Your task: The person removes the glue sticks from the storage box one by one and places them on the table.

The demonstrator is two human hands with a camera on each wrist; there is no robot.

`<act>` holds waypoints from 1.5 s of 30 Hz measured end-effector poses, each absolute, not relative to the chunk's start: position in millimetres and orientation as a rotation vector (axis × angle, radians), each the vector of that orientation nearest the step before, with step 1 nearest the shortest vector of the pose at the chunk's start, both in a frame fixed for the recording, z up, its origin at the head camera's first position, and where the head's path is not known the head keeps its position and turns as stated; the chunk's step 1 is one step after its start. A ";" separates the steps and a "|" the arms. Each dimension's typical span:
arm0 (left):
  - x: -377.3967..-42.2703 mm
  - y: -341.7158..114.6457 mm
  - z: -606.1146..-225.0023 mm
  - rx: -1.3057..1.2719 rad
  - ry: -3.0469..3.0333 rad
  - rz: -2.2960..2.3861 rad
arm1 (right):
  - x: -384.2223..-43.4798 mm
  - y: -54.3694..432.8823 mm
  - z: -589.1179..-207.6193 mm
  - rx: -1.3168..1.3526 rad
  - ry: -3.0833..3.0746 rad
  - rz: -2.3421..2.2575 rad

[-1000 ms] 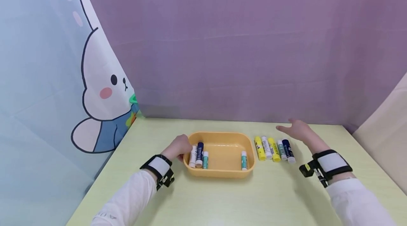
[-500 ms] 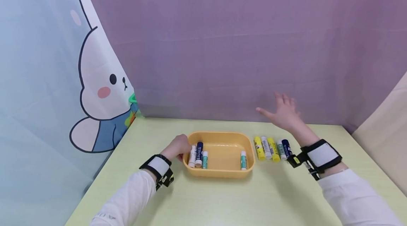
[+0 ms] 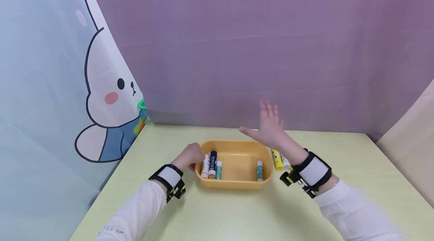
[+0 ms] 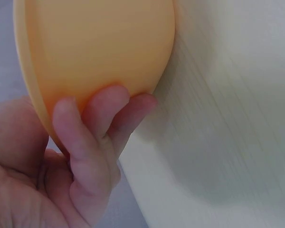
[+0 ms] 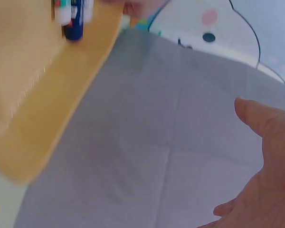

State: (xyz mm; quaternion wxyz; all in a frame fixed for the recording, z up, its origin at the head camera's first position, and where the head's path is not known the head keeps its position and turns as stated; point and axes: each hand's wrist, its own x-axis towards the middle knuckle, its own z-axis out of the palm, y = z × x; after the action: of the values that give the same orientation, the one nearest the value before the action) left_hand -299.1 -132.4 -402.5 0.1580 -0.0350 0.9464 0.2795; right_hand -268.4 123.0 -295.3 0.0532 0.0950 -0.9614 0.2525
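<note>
Three tubes (image 3: 212,165) lie inside the orange tray (image 3: 239,165), just beside the left hand (image 3: 191,155), which grips its end; a firm hold there should steady it. The right hand (image 3: 270,130), empty, fingers spread, is raised nearby. Pale bench (image 3: 217,214) lies below both hands, purple cloth (image 3: 244,45) beyond.

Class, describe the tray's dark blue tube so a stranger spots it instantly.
On the pale table, find the orange tray. At its left end, gripped by the left hand, look between a white tube and a shorter teal-labelled tube. The dark blue tube there is the tray's only dark one.
</note>
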 end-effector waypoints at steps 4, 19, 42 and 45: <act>-299.0 -132.2 -402.3 -0.101 2.705 0.799 | -266.6 103.5 -308.9 0.331 -2.943 0.815; -305.1 -132.5 -409.4 -0.092 2.712 0.785 | -254.6 48.2 -372.4 0.435 -3.068 0.897; -303.8 -133.0 -407.0 -0.086 2.712 0.788 | -260.2 22.6 -418.3 0.610 -3.295 0.790; -303.8 -133.4 -407.1 -0.086 2.711 0.795 | -262.8 20.9 -421.5 0.648 -3.282 0.752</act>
State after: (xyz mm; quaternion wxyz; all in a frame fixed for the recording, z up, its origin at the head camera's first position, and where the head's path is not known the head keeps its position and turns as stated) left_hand -303.8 -133.4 -407.1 0.1571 -0.0302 0.9472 0.2778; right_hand -262.8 20.9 -421.5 -0.1433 0.1870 -0.9473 0.2171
